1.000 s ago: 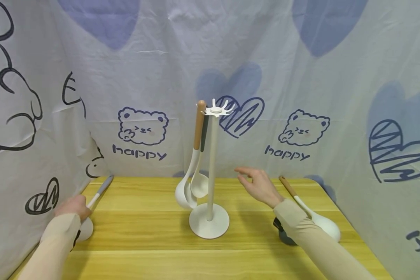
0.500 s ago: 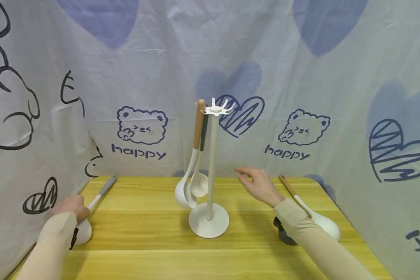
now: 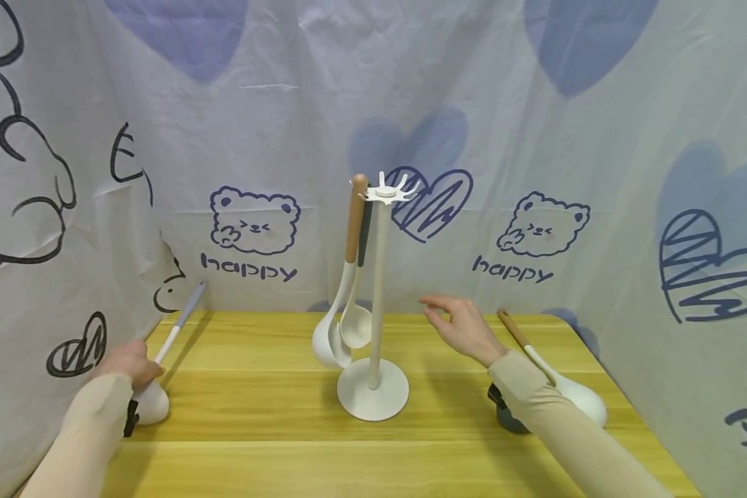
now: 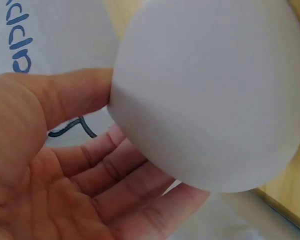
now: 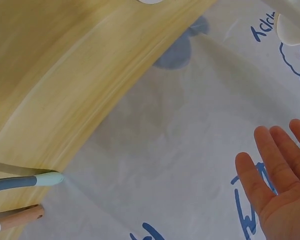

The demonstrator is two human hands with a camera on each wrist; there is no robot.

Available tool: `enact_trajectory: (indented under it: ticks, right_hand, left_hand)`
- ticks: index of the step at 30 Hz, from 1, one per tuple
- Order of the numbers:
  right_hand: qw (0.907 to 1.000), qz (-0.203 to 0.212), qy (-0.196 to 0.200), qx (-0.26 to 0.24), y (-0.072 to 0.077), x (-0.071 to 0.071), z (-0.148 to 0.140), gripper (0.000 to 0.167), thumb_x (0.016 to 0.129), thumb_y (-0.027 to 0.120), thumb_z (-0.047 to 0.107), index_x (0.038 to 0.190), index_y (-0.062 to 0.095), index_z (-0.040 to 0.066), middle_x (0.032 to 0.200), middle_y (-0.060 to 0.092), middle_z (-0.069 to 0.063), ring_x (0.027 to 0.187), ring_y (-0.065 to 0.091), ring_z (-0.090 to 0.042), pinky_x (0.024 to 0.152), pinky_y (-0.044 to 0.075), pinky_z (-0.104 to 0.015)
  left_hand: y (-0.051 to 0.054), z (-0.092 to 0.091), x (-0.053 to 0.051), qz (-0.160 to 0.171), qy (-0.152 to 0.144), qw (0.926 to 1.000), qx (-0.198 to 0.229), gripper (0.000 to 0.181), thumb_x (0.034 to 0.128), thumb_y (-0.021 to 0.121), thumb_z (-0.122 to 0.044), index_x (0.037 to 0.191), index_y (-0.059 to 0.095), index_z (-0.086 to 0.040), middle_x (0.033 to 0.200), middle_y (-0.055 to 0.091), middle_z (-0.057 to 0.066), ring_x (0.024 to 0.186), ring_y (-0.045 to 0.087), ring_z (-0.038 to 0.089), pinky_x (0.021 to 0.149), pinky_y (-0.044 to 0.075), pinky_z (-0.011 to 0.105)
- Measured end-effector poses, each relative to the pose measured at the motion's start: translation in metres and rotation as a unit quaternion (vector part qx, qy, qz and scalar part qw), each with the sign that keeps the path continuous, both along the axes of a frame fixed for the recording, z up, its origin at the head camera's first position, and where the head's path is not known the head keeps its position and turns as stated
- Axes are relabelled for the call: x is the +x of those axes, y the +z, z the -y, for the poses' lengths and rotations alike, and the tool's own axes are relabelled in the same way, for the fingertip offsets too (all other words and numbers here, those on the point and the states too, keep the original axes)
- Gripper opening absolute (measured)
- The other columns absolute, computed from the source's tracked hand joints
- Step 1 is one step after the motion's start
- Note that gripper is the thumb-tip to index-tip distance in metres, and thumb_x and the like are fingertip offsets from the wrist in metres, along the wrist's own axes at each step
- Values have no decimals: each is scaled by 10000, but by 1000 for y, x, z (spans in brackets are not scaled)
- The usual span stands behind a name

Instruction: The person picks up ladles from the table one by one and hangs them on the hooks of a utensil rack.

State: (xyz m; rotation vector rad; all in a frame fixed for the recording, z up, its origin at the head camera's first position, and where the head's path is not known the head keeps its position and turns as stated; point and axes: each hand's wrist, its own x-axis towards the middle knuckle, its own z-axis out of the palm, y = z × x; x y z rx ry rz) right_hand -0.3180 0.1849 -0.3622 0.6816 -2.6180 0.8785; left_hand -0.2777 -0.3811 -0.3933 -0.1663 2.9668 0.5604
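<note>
At the table's left edge my left hand (image 3: pixel 124 363) grips a white utensil (image 3: pixel 151 403) near its rounded head; its grey handle (image 3: pixel 191 303) slants up, tip raised above the table. In the left wrist view the thumb and fingers of my left hand (image 4: pixel 90 165) pinch the rim of the smooth white head (image 4: pixel 210 95). My right hand (image 3: pixel 463 330) hovers empty to the right of a white stand (image 3: pixel 377 277), fingers relaxed, also seen as an open hand (image 5: pixel 285 195) in the right wrist view. A wooden-handled ladle (image 3: pixel 353 228) and a dark-handled spoon (image 3: pixel 356 325) hang on the stand's left side.
On the right of the wooden table (image 3: pixel 255 415) lies a white utensil (image 3: pixel 579 398) with a wooden handle. A dark utensil (image 3: pixel 512 420) is partly hidden beneath my right forearm. Printed cloth (image 3: pixel 398 83) hangs behind and at both sides.
The grey handle's tip has risen from the table's back edge, and the white head in my left hand has shifted slightly. My right hand has kept its place.
</note>
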Motion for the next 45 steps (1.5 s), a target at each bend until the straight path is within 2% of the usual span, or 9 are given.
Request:
enact_trajectory:
  ticks: [4, 9, 15, 19, 24, 29, 32, 38, 45]
  right_hand:
    - [10000, -5, 14, -19, 0, -1, 1, 325, 1003, 551, 217, 1295, 630, 100, 1290, 656, -105, 1162, 634, -290, 1000, 507, -494]
    - [9999, -27, 70, -90, 0, -1, 2, 322, 998, 557, 196, 1291, 630, 86, 1285, 657, -118, 1153, 639, -296, 988, 515, -495]
    - [9999, -54, 65, -68, 0, -1, 2, 323, 1004, 552, 206, 1292, 630, 84, 1297, 649, -118, 1156, 634, -294, 987, 513, -508]
    - [9999, -39, 67, -69, 1, -1, 2, 330, 1006, 547, 213, 1296, 626, 77, 1304, 645, -124, 1164, 630, -304, 983, 516, -507]
    - [10000, -45, 67, -44, 3, 0, 4, 331, 1005, 543, 211, 1296, 627, 79, 1305, 644, -121, 1176, 624, -307, 984, 517, -499]
    - [10000, 36, 38, -25, 5, 1, 7, 328, 1010, 539, 219, 1301, 627, 95, 1312, 643, -104, 1195, 615, -302, 994, 514, -487]
    - [9999, 147, 36, -84, 6, 1, 9, 336, 1015, 532, 235, 1310, 620, 100, 1330, 631, -100, 1217, 602, -302, 1006, 504, -492]
    - [9996, 218, 75, -176, 11, 3, 13, 350, 1020, 524, 245, 1321, 608, 88, 1353, 613, -106, 1250, 578, -307, 1022, 490, -499]
    - [9996, -162, 149, -202, 15, 8, 18, 318, 1008, 547, 207, 1281, 637, 73, 1308, 642, -123, 1188, 617, -321, 969, 530, -488]
  left_hand:
    - [0, -4, -2, -67, 148, 9998, 129, 300, 844, 667, -200, 852, 524, 63, 730, 557, 154, 651, 565, 276, 544, 488, 361]
    - [1, -15, -1, -284, 142, 9989, 353, 278, 880, 641, -162, 838, 536, 92, 729, 564, 181, 659, 573, 283, 557, 523, 364]
    - [4, -23, -1, -421, 180, 9974, 560, 313, 918, 606, -211, 852, 606, 96, 762, 605, 188, 702, 601, 291, 592, 536, 385]
    - [2, -29, -1, -747, 119, 9949, 659, 309, 933, 586, -229, 813, 608, 55, 721, 588, 143, 671, 570, 257, 554, 486, 336]
    - [-1, -42, -1, -1301, 87, 9884, 774, 305, 940, 590, -227, 761, 577, 19, 679, 560, 109, 632, 539, 232, 516, 434, 304]
    - [-1, -57, 1, -1634, 156, 9826, 870, 312, 972, 564, -252, 882, 520, 43, 714, 536, 119, 631, 524, 240, 513, 416, 308]
    - [2, -68, 1, -1866, 213, 9777, 935, 315, 987, 539, -266, 973, 476, 43, 779, 549, 153, 674, 546, 262, 535, 421, 301]
    - [14, -94, 1, -2337, 279, 9649, 1165, 307, 993, 536, -284, 1008, 461, 13, 878, 609, 226, 705, 563, 281, 538, 423, 287]
    - [22, -116, 4, -2664, 370, 9529, 1399, 301, 997, 556, -299, 1035, 476, -12, 960, 659, 267, 732, 604, 306, 542, 438, 283]
